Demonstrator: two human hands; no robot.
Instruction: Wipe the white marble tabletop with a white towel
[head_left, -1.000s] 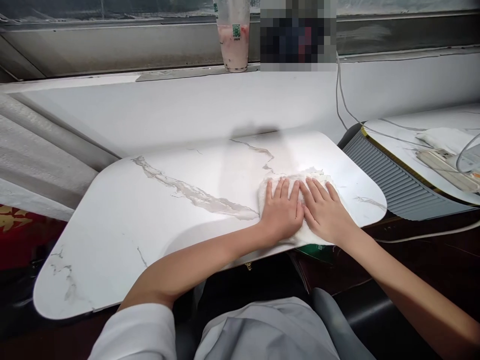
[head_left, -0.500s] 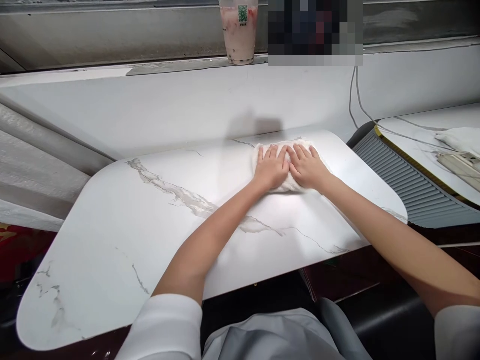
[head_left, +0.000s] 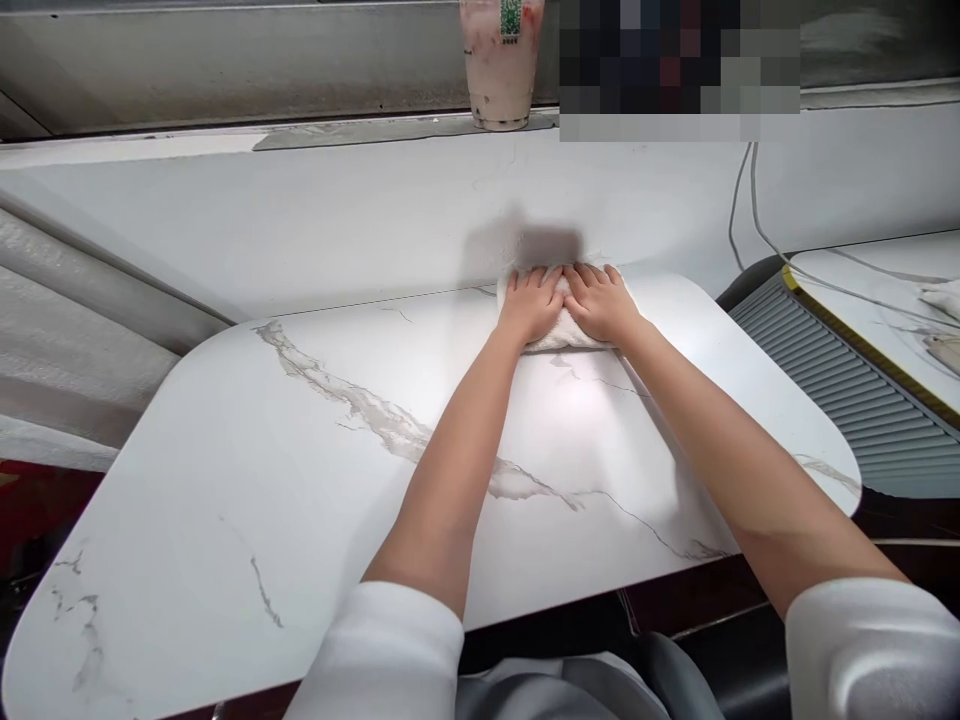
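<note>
A folded white cloth [head_left: 564, 335] lies at the far edge of the white marble table [head_left: 300, 480], against the white wall. My left hand [head_left: 531, 303] presses flat on its left part with the fingers stretched forward. My right hand [head_left: 600, 300] lies flat beside it on the cloth's right part, fingers likewise extended. The two hands touch side by side and cover most of the cloth. Both arms reach straight out across the tabletop.
A plastic cup with a pink drink [head_left: 501, 62] stands on the window ledge above. To the right sits a second marble-topped table with a grey ribbed side [head_left: 832, 370] and white cables [head_left: 757, 215]. A pale curtain [head_left: 82, 330] hangs at the left.
Both hands have slid the cloth away from me, from the table's near right edge across to the far edge by the wall.
</note>
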